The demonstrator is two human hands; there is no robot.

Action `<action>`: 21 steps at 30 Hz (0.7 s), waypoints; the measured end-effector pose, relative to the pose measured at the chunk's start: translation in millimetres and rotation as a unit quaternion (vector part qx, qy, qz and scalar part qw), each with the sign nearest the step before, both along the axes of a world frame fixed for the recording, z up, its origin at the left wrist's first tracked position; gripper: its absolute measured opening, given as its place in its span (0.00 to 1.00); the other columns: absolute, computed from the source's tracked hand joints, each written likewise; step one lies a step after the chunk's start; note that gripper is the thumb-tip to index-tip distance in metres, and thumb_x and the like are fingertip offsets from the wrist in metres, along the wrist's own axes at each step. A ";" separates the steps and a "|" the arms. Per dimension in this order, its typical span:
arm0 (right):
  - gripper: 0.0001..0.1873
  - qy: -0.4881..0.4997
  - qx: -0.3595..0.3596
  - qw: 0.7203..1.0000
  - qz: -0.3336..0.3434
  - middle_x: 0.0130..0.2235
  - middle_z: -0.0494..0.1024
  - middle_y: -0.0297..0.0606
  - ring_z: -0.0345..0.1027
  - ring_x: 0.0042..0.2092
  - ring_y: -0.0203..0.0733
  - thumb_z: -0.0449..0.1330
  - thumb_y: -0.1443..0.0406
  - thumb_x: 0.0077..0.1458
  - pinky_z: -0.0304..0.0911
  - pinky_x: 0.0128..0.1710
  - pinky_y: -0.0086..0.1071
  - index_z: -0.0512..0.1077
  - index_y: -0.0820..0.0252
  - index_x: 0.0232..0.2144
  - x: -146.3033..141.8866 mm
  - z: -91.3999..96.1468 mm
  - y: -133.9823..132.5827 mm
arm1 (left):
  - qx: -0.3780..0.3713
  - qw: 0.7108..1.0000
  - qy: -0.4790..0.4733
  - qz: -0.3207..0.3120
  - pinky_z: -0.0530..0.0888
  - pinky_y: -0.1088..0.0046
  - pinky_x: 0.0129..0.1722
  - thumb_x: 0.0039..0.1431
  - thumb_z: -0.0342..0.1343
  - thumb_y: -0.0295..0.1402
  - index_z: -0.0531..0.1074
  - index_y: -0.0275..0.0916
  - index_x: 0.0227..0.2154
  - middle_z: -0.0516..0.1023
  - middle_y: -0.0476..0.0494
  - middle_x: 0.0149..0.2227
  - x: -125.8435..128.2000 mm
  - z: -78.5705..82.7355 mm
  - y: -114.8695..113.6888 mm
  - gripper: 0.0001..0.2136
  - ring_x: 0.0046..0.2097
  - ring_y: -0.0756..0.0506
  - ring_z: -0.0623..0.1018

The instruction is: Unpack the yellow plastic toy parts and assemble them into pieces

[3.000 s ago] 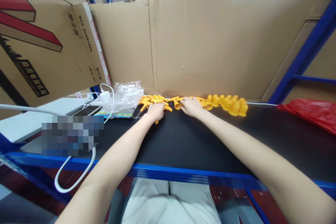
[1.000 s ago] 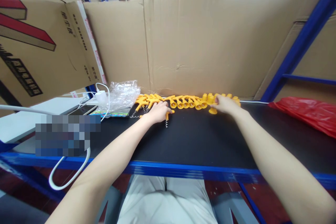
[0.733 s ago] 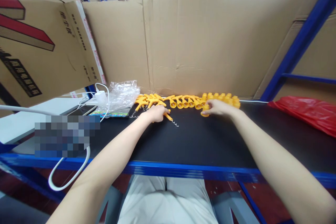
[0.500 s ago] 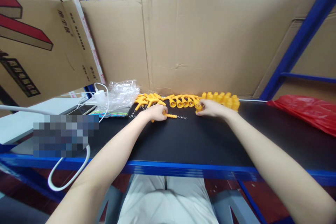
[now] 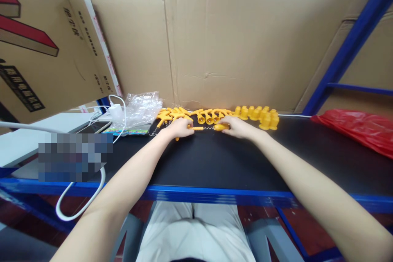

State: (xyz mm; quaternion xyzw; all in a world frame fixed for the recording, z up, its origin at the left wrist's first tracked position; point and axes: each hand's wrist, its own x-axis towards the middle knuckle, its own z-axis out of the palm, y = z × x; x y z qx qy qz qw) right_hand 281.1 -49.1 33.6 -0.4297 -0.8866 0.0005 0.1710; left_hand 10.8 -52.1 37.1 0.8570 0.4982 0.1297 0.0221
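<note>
My left hand point(image 5: 181, 128) is closed around a yellow branched plastic piece, whose ribbed stem point(image 5: 198, 128) points right. A thin wavy metal spring point(image 5: 209, 128) sticks out of that stem. Closed on a yellow bell-shaped cup point(image 5: 219, 127), my right hand point(image 5: 236, 127) holds it sideways, its narrow end hidden or unclear. The spring's free end meets the cup. Behind my hands lie several finished-looking yellow branches with cups point(image 5: 201, 119) along the cardboard. Loose yellow branched pieces point(image 5: 172, 114) are heaped behind my left hand; yellow cups point(image 5: 265, 120) stand grouped beyond my right hand.
A clear plastic bag point(image 5: 143, 106) lies left of the yellow pieces, near a white charger point(image 5: 116, 111) with cables and a phone point(image 5: 95, 127). A red plastic bag point(image 5: 356, 129) is at the right. Cardboard point(image 5: 245, 49) walls the back; a blue rail point(image 5: 215, 195) edges the black tabletop.
My right hand has moved left with the yellow cup, from beside the standing cups to the spring's end. The cup has turned onto its side. My left hand keeps its hold.
</note>
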 end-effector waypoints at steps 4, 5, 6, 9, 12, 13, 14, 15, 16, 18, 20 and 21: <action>0.19 0.040 0.001 0.999 -0.013 0.47 0.75 0.46 0.68 0.48 0.49 0.61 0.65 0.49 0.62 0.49 0.42 0.72 0.61 0.46 0.0 0.9 -0.3 | 0.007 1.000 -0.019 0.014 0.70 0.70 0.40 0.47 0.50 0.34 0.74 0.39 0.36 0.77 0.44 0.34 0.8 2.9 -1.4 0.13 0.39 0.42 0.76; 0.19 0.047 0.005 0.999 -0.009 0.47 0.75 0.46 0.68 0.48 0.49 0.61 0.65 0.49 0.62 0.49 0.42 0.72 0.61 0.46 -0.5 0.9 -0.6 | 0.010 1.000 -0.021 0.019 0.70 0.69 0.40 0.47 0.50 0.34 0.74 0.39 0.37 0.77 0.43 0.34 1.2 3.3 -1.7 0.14 0.39 0.42 0.76; 0.19 0.053 0.010 0.999 -0.002 0.47 0.75 0.46 0.68 0.49 0.49 0.60 0.65 0.50 0.62 0.50 0.43 0.72 0.62 0.46 -1.2 0.9 -1.0 | 0.014 0.999 -0.024 0.025 0.70 0.68 0.41 0.47 0.50 0.34 0.74 0.38 0.38 0.78 0.42 0.35 1.6 3.6 -1.9 0.15 0.40 0.41 0.76; 0.19 0.063 0.028 0.997 0.031 0.47 0.74 0.47 0.67 0.49 0.49 0.59 0.65 0.52 0.60 0.51 0.44 0.72 0.63 0.47 -5.1 0.4 -2.2 | 0.022 0.998 -0.038 0.042 0.70 0.65 0.42 0.49 0.50 0.34 0.72 0.38 0.40 0.78 0.40 0.37 3.1 3.5 -2.1 0.16 0.41 0.39 0.76; 0.18 0.070 0.050 0.995 0.047 0.46 0.73 0.48 0.65 0.50 0.50 0.57 0.64 0.54 0.60 0.52 0.45 0.72 0.63 0.47 -9.5 -0.9 -3.3 | 0.029 0.997 -0.049 0.055 0.70 0.65 0.41 0.50 0.50 0.34 0.71 0.38 0.41 0.77 0.39 0.37 5.7 3.3 -2.6 0.15 0.41 0.39 0.76; 0.18 0.073 0.056 0.995 0.047 0.46 0.72 0.48 0.65 0.51 0.50 0.56 0.64 0.54 0.60 0.52 0.46 0.71 0.63 0.48 -10.8 -1.6 -3.7 | 0.031 0.997 -0.050 0.057 0.70 0.65 0.41 0.50 0.50 0.34 0.71 0.38 0.40 0.77 0.39 0.37 6.8 3.3 -3.1 0.15 0.41 0.39 0.76; 0.19 0.076 0.061 0.994 0.047 0.46 0.72 0.48 0.64 0.51 0.50 0.56 0.64 0.55 0.60 0.52 0.46 0.71 0.63 0.49 -12.0 -2.4 -4.1 | 0.033 0.997 -0.051 0.057 0.70 0.65 0.40 0.50 0.50 0.34 0.71 0.38 0.40 0.77 0.39 0.36 8.1 3.4 -3.8 0.14 0.40 0.39 0.76; 0.19 0.078 0.063 0.994 0.047 0.46 0.71 0.48 0.64 0.50 0.50 0.56 0.64 0.55 0.60 0.52 0.46 0.70 0.63 0.49 -13.2 -3.3 -4.6 | 0.034 0.997 -0.051 0.056 0.70 0.65 0.40 0.49 0.50 0.34 0.71 0.38 0.40 0.77 0.40 0.35 9.4 3.4 -4.7 0.14 0.39 0.39 0.76; 0.20 0.079 0.063 0.994 0.048 0.45 0.71 0.48 0.64 0.50 0.50 0.55 0.64 0.55 0.60 0.52 0.45 0.70 0.63 0.50 -14.3 -4.4 -5.1 | 0.035 0.997 -0.051 0.055 0.70 0.65 0.39 0.49 0.50 0.34 0.70 0.38 0.39 0.77 0.40 0.34 10.7 3.3 -5.7 0.14 0.38 0.39 0.76; 0.20 0.079 0.061 0.994 0.050 0.45 0.70 0.48 0.65 0.48 0.49 0.55 0.64 0.56 0.60 0.51 0.45 0.70 0.63 0.50 -16.5 -6.5 -6.3 | 0.036 0.997 -0.048 0.054 0.70 0.66 0.39 0.48 0.51 0.34 0.70 0.39 0.39 0.76 0.42 0.33 13.0 2.8 -7.5 0.14 0.37 0.40 0.76; 0.19 0.077 0.059 0.994 0.051 0.44 0.69 0.47 0.65 0.46 0.47 0.54 0.64 0.56 0.61 0.50 0.44 0.70 0.62 0.50 -18.4 -8.3 -7.5 | 0.040 0.996 -0.047 0.057 0.69 0.67 0.39 0.47 0.51 0.35 0.70 0.39 0.39 0.76 0.42 0.33 14.4 1.9 -8.5 0.14 0.37 0.40 0.76; 0.19 0.077 0.059 0.994 0.051 0.43 0.69 0.47 0.65 0.45 0.47 0.54 0.64 0.56 0.62 0.49 0.44 0.70 0.61 0.50 -19.2 -8.9 -7.9 | 0.043 0.996 -0.048 0.060 0.69 0.67 0.39 0.47 0.52 0.35 0.70 0.39 0.39 0.76 0.42 0.33 14.7 1.3 -8.5 0.14 0.37 0.40 0.76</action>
